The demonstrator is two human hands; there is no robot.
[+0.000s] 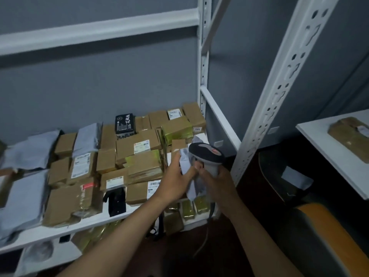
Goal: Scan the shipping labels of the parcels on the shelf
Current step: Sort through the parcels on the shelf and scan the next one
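Grey wall behind, white metal shelf [111, 221] in front of you, packed with brown cardboard parcels [139, 145] and pale grey poly mailers [26, 193], many with white labels facing up.

Your left hand [176, 177] holds a small grey mailer [186, 159] lifted off the right end of the shelf, fingers curled around its left edge. Your right hand [218, 181] grips the handle of the scanner [206, 152], fingers wrapped tight, with the head of the scanner sitting just above and right of the mailer.

What matters now is that the mailer hangs long axis roughly upright, touching or nearly touching the scanner's handle, so it lies below and left of the scanner's head rather than in front of its window. You cannot see a label on this mailer from here. My judgement: turn the mailer with your left hand, the nearer one, until its label faces the window, or draw the scanner back to aim.
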